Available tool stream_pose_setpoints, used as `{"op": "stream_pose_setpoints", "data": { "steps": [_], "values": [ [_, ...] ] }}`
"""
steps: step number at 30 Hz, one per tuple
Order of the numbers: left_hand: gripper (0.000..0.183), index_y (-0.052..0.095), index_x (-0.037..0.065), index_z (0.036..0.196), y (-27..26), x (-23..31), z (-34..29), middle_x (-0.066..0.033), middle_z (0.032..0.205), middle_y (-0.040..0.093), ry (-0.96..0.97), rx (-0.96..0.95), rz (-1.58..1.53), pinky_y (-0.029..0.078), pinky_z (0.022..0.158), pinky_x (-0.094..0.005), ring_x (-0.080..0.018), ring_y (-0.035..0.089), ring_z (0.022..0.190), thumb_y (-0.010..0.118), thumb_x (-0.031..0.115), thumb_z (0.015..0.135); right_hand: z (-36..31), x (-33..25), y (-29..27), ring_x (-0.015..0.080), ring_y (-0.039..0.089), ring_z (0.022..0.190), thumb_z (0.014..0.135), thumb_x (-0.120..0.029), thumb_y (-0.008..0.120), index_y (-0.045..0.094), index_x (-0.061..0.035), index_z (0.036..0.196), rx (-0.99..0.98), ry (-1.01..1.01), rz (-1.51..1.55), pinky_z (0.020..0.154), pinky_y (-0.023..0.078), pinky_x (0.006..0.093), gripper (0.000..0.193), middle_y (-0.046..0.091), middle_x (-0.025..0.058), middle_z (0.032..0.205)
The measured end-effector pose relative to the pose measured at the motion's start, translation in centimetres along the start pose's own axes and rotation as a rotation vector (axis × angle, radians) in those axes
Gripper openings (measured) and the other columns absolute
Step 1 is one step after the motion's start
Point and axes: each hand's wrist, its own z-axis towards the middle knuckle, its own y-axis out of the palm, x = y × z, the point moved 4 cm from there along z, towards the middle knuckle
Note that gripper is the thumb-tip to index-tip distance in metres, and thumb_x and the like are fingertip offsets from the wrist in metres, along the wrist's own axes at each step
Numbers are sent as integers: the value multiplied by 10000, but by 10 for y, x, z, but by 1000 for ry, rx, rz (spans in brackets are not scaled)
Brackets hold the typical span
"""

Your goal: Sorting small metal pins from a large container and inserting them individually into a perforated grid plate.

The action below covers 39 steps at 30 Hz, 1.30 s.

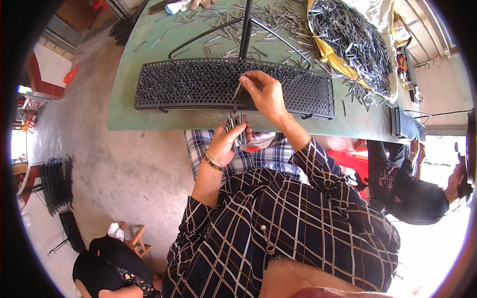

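My left hand (pixel 226 141) is closed around a bundle of thin metal pins (pixel 238 133), just in front of the table's near edge. Above it, my right hand (pixel 268 97) pinches one slim metal pin (pixel 237 91) between thumb and fingers. That pin is over the front part of a long black rack (pixel 303 101) with a grid of round holes. Pins fill most of the rack's left and middle holes; its right end shows bare holes. Whether the pinched pin's tip is inside a hole I cannot tell.
The rack stands on a green table (pixel 121 111) with its black metal frame (pixel 245 35) rising behind. Loose pins (pixel 278 20) lie scattered at the back. A yellow-edged sack (pixel 350 44) spills more pins. To the right, a person (pixel 412 188) works at another rack (pixel 407 124).
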Motion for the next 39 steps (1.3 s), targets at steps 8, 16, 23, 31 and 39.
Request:
{"op": "stream_pose_setpoints", "data": {
  "steps": [8, 16, 23, 31, 39],
  "values": [
    [226, 578, 2, 1065, -4, -3, -1, -72, 844, 629, 10, 27, 7, 506, 696, -301, -156, 610, 748, 605, 115, 872, -7, -5, 3, 170, 651, 710, 825, -154, 688, 652, 1, 933, 67, -209, -228, 630, 507, 270, 192, 668, 103, 824],
    [206, 578, 4, 1057, -11, 2, -2, -59, 844, 616, 20, 67, -108, 522, 679, -293, -152, 606, 734, 584, 110, 881, -7, -14, 1, 269, 628, 689, 792, -142, 698, 642, -8, 883, 59, -290, -273, 589, 497, 335, 172, 637, 121, 797],
    [204, 555, 3, 1055, -7, -1, -2, -74, 807, 609, 12, 90, -99, 541, 669, -325, -166, 616, 703, 578, 109, 882, -9, -12, 7, 209, 633, 675, 775, -119, 716, 656, -21, 871, 99, -417, -373, 598, 510, 296, 150, 649, 86, 804],
    [228, 560, -9, 1068, -9, -3, -2, -85, 827, 623, 1, 72, -94, 539, 681, -314, -173, 624, 722, 585, 118, 881, -17, -12, 10, 275, 620, 695, 738, -119, 721, 670, -52, 808, 23, -553, -420, 651, 492, 363, 110, 651, 76, 789],
    [263, 558, -13, 1105, -11, -3, -3, -95, 852, 630, -18, 75, -75, 533, 691, -314, -176, 625, 735, 588, 123, 881, -8, -15, 2, 161, 659, 740, 799, -111, 696, 675, -26, 976, 16, -174, -200, 652, 513, 269, 197, 686, 92, 864]
  ]
}}
